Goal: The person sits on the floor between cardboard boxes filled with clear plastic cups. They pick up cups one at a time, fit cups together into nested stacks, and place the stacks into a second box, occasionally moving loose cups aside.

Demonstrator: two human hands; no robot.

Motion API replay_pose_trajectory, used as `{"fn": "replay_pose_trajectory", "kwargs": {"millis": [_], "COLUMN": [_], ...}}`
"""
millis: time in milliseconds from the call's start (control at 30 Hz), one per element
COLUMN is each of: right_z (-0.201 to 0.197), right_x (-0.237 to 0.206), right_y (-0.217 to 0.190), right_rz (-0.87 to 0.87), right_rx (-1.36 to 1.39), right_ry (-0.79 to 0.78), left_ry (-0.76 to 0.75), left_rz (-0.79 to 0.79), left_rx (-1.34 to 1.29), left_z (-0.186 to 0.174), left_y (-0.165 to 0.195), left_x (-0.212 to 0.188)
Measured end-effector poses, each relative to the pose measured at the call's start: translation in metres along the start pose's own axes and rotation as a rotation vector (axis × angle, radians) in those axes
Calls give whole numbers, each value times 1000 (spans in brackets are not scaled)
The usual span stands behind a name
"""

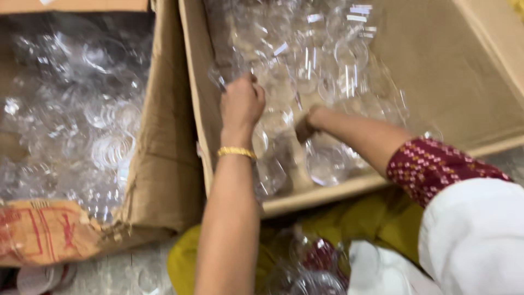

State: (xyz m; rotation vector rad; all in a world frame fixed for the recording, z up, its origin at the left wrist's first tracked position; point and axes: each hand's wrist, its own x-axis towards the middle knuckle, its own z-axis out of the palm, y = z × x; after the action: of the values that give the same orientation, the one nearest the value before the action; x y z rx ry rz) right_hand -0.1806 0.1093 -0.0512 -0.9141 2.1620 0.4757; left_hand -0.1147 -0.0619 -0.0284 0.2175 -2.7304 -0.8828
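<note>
Setting (head view): two open brown cardboard boxes stand side by side, seen from above; the frame is blurred by motion.
Right box: the larger brown cardboard carton [469, 82] holds a heap of clear, round plastic container pieces [327, 60] along its left and middle part.
Left box: the second carton, with red print on its torn flap [158, 142], is filled with the same kind of clear plastic pieces [82, 120].
Left hand: the left hand [242, 104], a gold bangle [236, 152] at its wrist, is clenched around a clear piece at the right box's left wall.
Right hand: the right hand [305, 124] is plunged among the clear pieces, fingers hidden; its grasp cannot be told.
Sleeve: a maroon patterned sleeve [436, 166] covers the right upper arm.
Lap: yellow-green cloth [382, 218] lies below the box, with more clear pieces on it.
</note>
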Motion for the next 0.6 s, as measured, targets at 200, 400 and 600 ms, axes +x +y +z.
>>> {"fn": "replay_pose_trajectory", "kwargs": {"millis": [200, 400, 600], "right_z": [42, -22, -31], "right_x": [18, -34, -121], "right_y": [-3, 38, 48], "right_rz": [-48, -213, -180], "right_rx": [202, 282, 735], "right_ry": [12, 560, 968], "left_ry": [-89, -100, -416], "left_rz": [8, -134, -211], "left_rx": [-100, -273, -1399], "left_z": [-2, 1, -12], "left_y": [8, -4, 8], "left_x": [9, 15, 19]}}
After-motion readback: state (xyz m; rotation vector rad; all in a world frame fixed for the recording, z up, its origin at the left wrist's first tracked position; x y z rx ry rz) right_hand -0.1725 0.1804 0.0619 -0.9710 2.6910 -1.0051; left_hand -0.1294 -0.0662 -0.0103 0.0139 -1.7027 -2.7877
